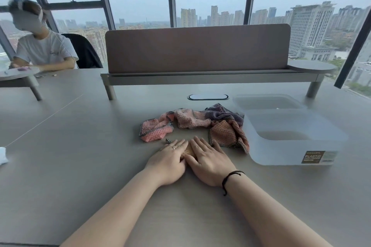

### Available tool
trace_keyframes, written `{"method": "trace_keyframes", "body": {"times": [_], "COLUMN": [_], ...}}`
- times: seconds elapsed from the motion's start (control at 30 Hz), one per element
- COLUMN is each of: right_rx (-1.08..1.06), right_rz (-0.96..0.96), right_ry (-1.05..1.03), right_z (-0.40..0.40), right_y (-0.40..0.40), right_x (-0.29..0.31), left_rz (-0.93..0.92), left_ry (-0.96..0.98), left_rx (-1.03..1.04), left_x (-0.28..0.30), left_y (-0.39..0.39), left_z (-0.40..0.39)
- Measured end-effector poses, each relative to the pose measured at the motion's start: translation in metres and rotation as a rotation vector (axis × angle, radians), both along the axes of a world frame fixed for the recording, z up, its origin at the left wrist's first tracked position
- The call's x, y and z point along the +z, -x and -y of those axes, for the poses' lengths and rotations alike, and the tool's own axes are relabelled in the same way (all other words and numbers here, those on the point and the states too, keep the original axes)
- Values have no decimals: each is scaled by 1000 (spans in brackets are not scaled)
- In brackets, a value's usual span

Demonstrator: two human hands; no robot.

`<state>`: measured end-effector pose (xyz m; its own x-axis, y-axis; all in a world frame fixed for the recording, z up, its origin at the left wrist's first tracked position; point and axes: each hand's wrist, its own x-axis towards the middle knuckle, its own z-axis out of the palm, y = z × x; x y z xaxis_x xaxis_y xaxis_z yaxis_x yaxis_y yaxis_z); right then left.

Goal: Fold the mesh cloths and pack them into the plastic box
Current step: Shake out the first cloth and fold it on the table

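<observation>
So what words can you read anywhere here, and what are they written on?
"PLASTIC CONTAINER": on the brown label stuck to the front of the clear plastic box.
A smaller line under those words is too blurred to read.
The pale sticker beside the label is too blurred to read.
The small dark print on the seated person's white T-shirt is too blurred to read.

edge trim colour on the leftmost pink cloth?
Black-and-white checked trim on the leftmost pink cloth, clearest in the head view.
</observation>
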<state>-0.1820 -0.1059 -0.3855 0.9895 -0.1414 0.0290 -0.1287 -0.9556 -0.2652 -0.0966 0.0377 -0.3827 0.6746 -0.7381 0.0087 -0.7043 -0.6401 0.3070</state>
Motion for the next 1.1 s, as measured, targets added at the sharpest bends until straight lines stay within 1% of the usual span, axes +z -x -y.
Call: {"method": "trace_keyframes", "body": {"times": [0.13,0.23,0.43,0.53,0.6,0.63,0.7,0.77,0.8,0.87,0.93,1.0,1.03,1.1], "right_rx": [15,13,-15,-37,-44,-56,-88,-93,-90,-90,-65,-23,-1,9], "right_rz": [-3,31,258,338,366,379,409,425,440,409,310,205,166,158], "right_ry": [-14,-17,0,41,53,5,-187,-383,-472,-671,-923,-1189,-1271,-1305], "right_z": [0,0,0,1,4,5,9,16,19,26,36,50,58,75], "right_y": [1,3,3,6,6,7,10,12,15,22,31,41,46,54], "right_x": [3,2,0,3,4,6,11,18,25,43,63,80,88,102], "left_rz": [-19,-2,17,35,16,-1,-54,-94,-146,-398,-640,-745,-791,-880], "left_ry": [42,77,278,360,415,430,478,568,625,750,829,839,841,818], "left_rx": [9,11,-29,-26,-23,-19,-9,19,35,55,58,54,40,3], "left_x": [3,2,-2,0,5,8,18,30,40,62,84,102,110,123], "left_y": [-2,-8,-11,-10,-9,-8,-5,-7,-8,-6,-1,3,6,9], "left_z": [-7,-17,-30,-31,-32,-33,-31,-25,-21,-8,9,32,44,69]}}
